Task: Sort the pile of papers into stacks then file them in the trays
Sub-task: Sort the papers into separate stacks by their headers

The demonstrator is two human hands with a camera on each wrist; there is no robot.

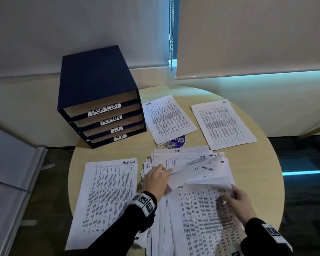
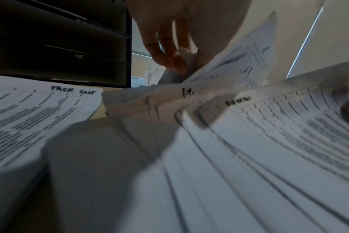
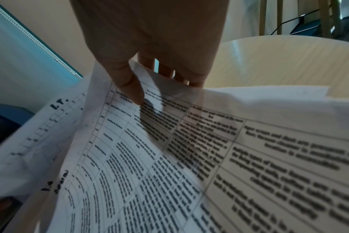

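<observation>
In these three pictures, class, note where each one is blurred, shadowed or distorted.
Head view: sharp, dim, bluish light by the blind; wide-angle bend at the tray unit. Left wrist view: near sheets of the pile smeared, a dark shadow across them, the left hand backlit. Right wrist view: print blurred at the right edge, sharper near the right hand.

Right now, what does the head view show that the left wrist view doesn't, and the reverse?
Head only: the four tray labels (TASK LIST, ADMIN, I.T., H.R.) on the blue file tray, the ADMIN stack and another sorted stack at the far side of the round table, and the right hand lifting a sheet edge.

Left wrist only: the left hand's fingers from below, pinching a raised sheet, and a pile sheet marked I.T..

Both: the left hand, the unsorted pile, the TASK LIST stack.
</observation>
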